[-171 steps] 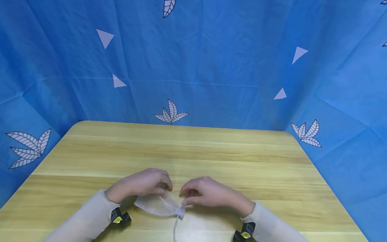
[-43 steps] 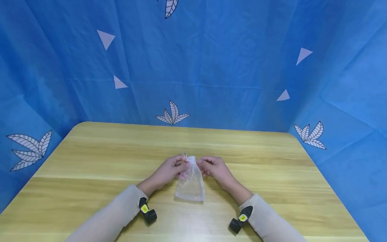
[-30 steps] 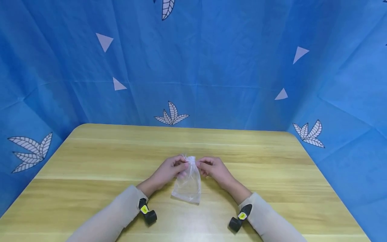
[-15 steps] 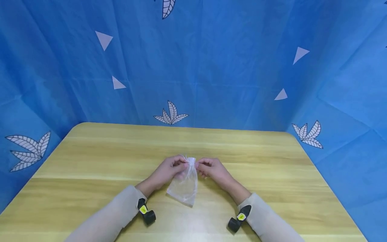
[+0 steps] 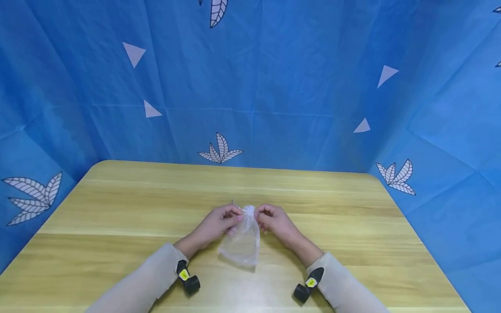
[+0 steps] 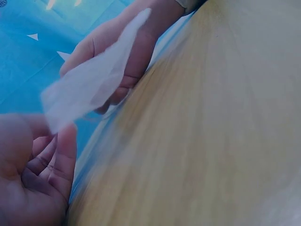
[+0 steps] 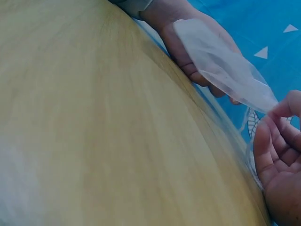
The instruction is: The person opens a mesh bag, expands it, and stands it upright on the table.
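A small sheer white drawstring pouch (image 5: 242,245) hangs between both hands over the middle of the table, its gathered neck pointing away from me and its wide end toward me. My left hand (image 5: 217,224) pinches the left side of the neck with thumb and fingers. On the other side, my right hand (image 5: 278,221) pinches the neck's right edge. In the right wrist view thin cord (image 7: 251,155) loops down beside the right hand. The left wrist view shows the pouch (image 6: 89,87) stretching across in front of the right palm; it looks flat.
A light wood-grain table (image 5: 313,191) spans the lower scene. Behind and at both sides hangs a blue cloth (image 5: 293,87) printed with leaves and triangles. Small black cameras sit on both wrists, over beige sleeves (image 5: 137,278).
Earlier the pouch lay sideways near the front; both hands moved farther from me, and its neck now points away, pinched on both sides. Lately the pouch's lower end swung slightly left, hands nearly still.
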A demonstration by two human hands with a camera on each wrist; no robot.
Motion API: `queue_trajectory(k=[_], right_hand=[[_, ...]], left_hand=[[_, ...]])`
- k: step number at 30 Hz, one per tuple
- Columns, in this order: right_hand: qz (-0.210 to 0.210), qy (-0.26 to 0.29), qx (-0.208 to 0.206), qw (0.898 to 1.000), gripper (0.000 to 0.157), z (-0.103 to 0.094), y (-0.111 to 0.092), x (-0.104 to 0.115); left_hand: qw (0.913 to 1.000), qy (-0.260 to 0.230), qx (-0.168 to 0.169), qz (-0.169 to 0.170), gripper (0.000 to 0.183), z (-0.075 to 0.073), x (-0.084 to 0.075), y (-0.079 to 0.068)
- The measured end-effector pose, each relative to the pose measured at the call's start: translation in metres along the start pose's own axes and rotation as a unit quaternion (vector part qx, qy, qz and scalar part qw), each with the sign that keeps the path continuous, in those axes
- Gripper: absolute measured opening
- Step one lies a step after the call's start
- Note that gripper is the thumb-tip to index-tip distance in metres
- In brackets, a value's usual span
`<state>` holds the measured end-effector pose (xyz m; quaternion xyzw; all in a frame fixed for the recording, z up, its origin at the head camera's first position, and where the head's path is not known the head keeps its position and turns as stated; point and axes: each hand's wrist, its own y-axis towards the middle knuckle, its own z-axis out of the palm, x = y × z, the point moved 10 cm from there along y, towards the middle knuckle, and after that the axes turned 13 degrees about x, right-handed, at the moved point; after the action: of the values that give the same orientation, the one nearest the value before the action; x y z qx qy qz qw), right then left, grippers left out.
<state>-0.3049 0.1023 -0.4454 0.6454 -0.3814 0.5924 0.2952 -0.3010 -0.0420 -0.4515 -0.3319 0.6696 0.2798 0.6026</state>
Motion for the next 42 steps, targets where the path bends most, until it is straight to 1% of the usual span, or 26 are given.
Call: queue_trajectory(k=[3,7,10,16,22,26,34,38,42], right_hand=[[0.005,0.012,-0.016,1.000,0.011,-0.002,-0.001,-0.004],[0.005,0.010,-0.023,1.000,0.010,-0.002,-0.001,-0.006],[0.003,0.002,-0.017,1.000,0.012,0.000,0.000,-0.005],[0.002,-0.007,0.002,1.000,0.015,0.005,0.002,-0.002],[0.004,-0.001,-0.015,1.000,0.013,0.000,0.004,-0.003],[0.013,0.004,-0.014,1.000,0.013,-0.002,0.007,-0.007],[0.009,-0.005,-0.017,1.000,0.017,-0.008,0.011,0.000],[0.009,-0.006,-0.021,1.000,0.016,-0.010,0.013,0.001],[0.000,-0.003,-0.026,1.000,0.014,-0.012,0.016,0.002]], left_hand=[[0.9998,-0.015,0.007,-0.011,0.018,0.002,0.002,-0.001],[0.9999,-0.006,0.003,-0.015,0.018,0.003,0.004,-0.003],[0.9999,0.005,-0.004,-0.011,0.018,0.001,0.003,-0.003],[0.9997,0.016,-0.009,-0.017,0.016,-0.002,0.005,-0.003],[0.9988,0.038,-0.027,-0.013,0.016,-0.006,0.002,0.002],[0.9981,0.044,-0.039,-0.017,0.015,-0.007,0.002,0.004],[0.9971,0.059,-0.043,-0.022,0.014,-0.011,-0.002,0.015],[0.9966,0.061,-0.047,-0.030,0.014,-0.013,-0.001,0.020],[0.9969,0.052,-0.048,-0.033,0.015,-0.014,-0.002,0.022]])
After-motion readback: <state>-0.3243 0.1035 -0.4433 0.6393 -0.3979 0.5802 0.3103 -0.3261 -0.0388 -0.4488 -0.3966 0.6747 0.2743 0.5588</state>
